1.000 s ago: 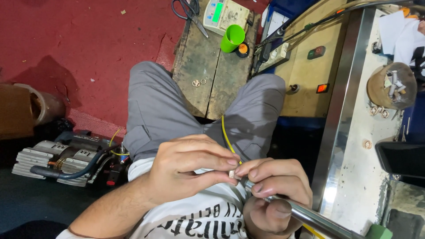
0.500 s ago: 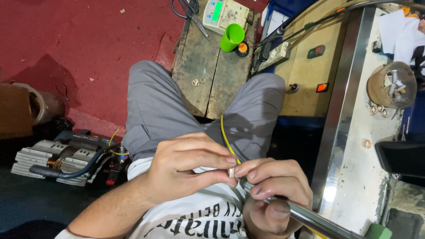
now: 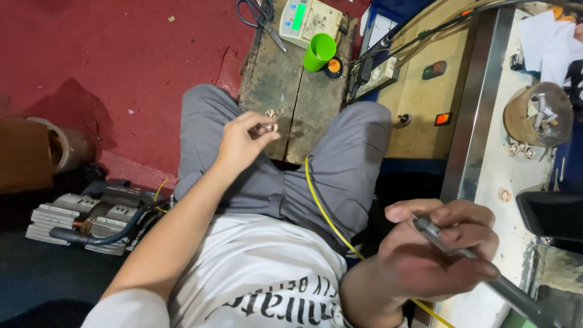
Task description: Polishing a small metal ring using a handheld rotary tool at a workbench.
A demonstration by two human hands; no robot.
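My left hand (image 3: 243, 143) is stretched out over my left knee, pinching a small metal ring (image 3: 268, 128) between thumb and fingertips. It hovers just short of a few similar rings (image 3: 275, 112) lying on the worn wooden board (image 3: 285, 85) between my legs. My right hand (image 3: 434, 255) stays close to my body and grips a grey metal handpiece (image 3: 480, 273) like a pen, tip pointing up and left. A yellow cable (image 3: 322, 203) runs across my lap toward that hand.
A green cup (image 3: 319, 52), a small digital scale (image 3: 308, 19) and scissors (image 3: 261, 15) rest at the board's far end. On the right stands a white bench (image 3: 516, 182) with a wooden block (image 3: 537, 115) holding tools. A grey motor unit (image 3: 91, 215) sits on the red floor at left.
My hands have come apart: the left one has reached forward to the board with the ring, and the right one has moved right and turned palm-up with the handpiece.
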